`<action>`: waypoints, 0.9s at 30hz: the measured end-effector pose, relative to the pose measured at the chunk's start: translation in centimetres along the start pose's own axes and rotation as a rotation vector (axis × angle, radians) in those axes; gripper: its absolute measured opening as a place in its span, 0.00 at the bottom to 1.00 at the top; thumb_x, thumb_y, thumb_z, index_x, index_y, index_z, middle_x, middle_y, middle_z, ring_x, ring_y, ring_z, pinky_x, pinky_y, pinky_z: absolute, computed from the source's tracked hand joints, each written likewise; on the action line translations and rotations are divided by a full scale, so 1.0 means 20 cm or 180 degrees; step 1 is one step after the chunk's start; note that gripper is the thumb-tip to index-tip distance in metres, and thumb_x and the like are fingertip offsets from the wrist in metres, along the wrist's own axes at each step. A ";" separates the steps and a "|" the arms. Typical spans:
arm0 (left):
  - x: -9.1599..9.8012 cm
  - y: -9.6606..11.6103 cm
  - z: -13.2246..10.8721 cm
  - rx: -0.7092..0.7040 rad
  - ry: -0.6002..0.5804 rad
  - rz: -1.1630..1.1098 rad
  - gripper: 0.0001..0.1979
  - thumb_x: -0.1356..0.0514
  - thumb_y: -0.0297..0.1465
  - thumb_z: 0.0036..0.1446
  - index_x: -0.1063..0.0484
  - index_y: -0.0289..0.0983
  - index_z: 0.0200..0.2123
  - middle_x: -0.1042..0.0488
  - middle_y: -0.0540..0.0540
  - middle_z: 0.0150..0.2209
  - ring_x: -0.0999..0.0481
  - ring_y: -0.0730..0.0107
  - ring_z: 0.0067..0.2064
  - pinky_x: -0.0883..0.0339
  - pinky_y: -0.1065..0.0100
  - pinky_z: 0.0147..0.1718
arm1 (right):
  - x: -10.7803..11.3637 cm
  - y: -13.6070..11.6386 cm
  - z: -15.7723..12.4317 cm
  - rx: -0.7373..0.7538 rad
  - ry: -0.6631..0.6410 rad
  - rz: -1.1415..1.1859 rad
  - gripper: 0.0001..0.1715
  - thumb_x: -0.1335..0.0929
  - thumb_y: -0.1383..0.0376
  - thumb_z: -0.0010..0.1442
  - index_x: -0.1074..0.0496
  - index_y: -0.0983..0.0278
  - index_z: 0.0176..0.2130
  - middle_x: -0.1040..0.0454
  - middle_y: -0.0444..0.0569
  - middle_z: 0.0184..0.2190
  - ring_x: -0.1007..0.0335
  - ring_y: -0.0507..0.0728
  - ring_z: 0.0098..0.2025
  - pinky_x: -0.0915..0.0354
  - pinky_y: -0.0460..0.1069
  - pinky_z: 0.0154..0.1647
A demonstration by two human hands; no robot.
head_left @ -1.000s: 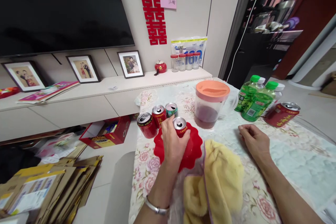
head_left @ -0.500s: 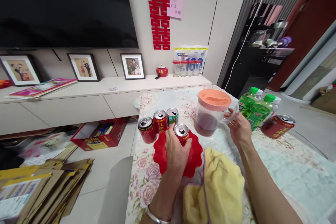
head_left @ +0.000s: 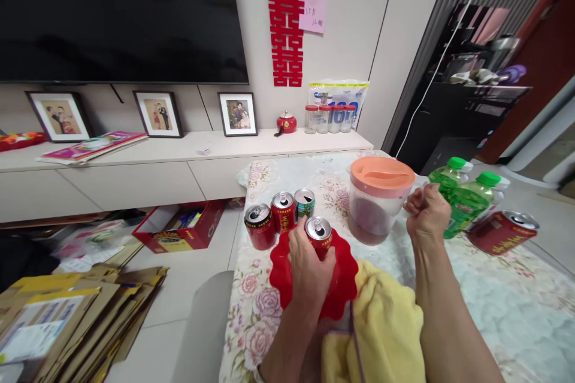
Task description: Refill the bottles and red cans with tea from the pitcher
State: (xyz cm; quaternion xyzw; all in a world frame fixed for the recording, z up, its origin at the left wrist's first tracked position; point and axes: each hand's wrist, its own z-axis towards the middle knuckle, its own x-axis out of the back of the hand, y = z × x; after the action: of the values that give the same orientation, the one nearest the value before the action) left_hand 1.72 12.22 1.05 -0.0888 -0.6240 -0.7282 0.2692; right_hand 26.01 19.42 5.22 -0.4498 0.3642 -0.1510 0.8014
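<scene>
My left hand (head_left: 311, 266) is wrapped round a red drink can (head_left: 318, 232), upright at the scalloped red plate (head_left: 344, 278); whether its base touches the plate is hidden. Two more red cans, one dark-topped (head_left: 260, 228) and one silver-topped (head_left: 283, 210), and a green can (head_left: 304, 202) stand just beyond the plate. My right hand (head_left: 429, 209) is closed on the handle of a clear plastic pitcher (head_left: 371, 215) with an orange lid (head_left: 381, 175) and dark liquid inside. The pitcher is on the table, right of the cans.
A yellow towel (head_left: 389, 323) lies between my forearms. Green-capped bottles (head_left: 469, 203) stand at the right, with a red can (head_left: 503, 232) lying tilted beside them. The flowered tablecloth (head_left: 251, 311) ends at the left, above flattened cardboard (head_left: 85, 311) and a red box (head_left: 179, 227).
My right hand's fingers have closed from a loose curl into a fist round the pitcher handle. My left hand keeps the can at the plate. The view has shifted slightly left.
</scene>
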 end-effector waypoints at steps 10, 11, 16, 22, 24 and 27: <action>0.01 -0.01 0.01 0.0110 0.0058 -0.0176 0.37 0.33 0.24 0.53 0.46 0.41 0.62 0.35 0.35 0.63 0.36 0.47 0.68 0.39 0.45 0.65 | 0.07 -0.28 0.03 0.0148 0.0040 -0.0082 0.25 0.22 0.55 0.39 0.37 0.63 0.23 0.39 0.39 0.16 0.46 0.46 0.16 0.55 0.42 0.13; 0.01 -0.01 0.01 0.0109 0.0068 -0.0148 0.37 0.33 0.25 0.53 0.46 0.41 0.62 0.35 0.35 0.62 0.36 0.47 0.68 0.39 0.44 0.65 | 0.07 -0.30 0.02 0.0174 0.0015 -0.0093 0.24 0.22 0.56 0.38 0.37 0.63 0.22 0.39 0.39 0.16 0.47 0.46 0.16 0.54 0.43 0.13; 0.00 -0.01 0.01 0.0138 0.0027 0.0009 0.38 0.30 0.27 0.50 0.44 0.41 0.61 0.35 0.37 0.59 0.35 0.46 0.66 0.38 0.43 0.63 | 0.03 -0.39 -0.03 0.0285 -0.0145 -0.0218 0.22 0.22 0.61 0.35 0.38 0.65 0.17 0.44 0.37 0.14 0.48 0.45 0.15 0.54 0.42 0.14; 0.00 -0.01 0.01 0.0157 -0.0111 -0.0158 0.35 0.32 0.24 0.49 0.42 0.39 0.58 0.33 0.38 0.57 0.33 0.51 0.64 0.39 0.51 0.65 | 0.00 -0.42 -0.07 0.0347 -0.0472 -0.0410 0.21 0.21 0.59 0.38 0.33 0.66 0.18 0.41 0.39 0.15 0.48 0.46 0.16 0.51 0.44 0.15; 0.00 -0.02 0.01 0.0169 -0.0142 -0.0314 0.34 0.32 0.22 0.49 0.42 0.40 0.57 0.32 0.38 0.58 0.31 0.53 0.64 0.39 0.54 0.66 | -0.01 -0.43 -0.08 0.0423 -0.0584 -0.0450 0.22 0.20 0.60 0.39 0.34 0.66 0.17 0.44 0.38 0.15 0.49 0.45 0.16 0.52 0.44 0.16; 0.00 -0.02 0.02 0.0277 -0.0200 -0.0400 0.34 0.32 0.22 0.49 0.42 0.41 0.57 0.31 0.38 0.58 0.31 0.53 0.64 0.38 0.55 0.65 | -0.01 -0.43 -0.09 0.0512 -0.0724 -0.0578 0.22 0.20 0.58 0.41 0.32 0.66 0.18 0.42 0.39 0.15 0.48 0.46 0.17 0.51 0.45 0.18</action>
State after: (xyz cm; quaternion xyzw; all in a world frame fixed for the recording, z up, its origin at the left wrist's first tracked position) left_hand 1.46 12.57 0.76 -0.0606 -0.6676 -0.7127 0.2069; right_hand 25.39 13.65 11.88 -0.4295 0.2157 -0.1996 0.8540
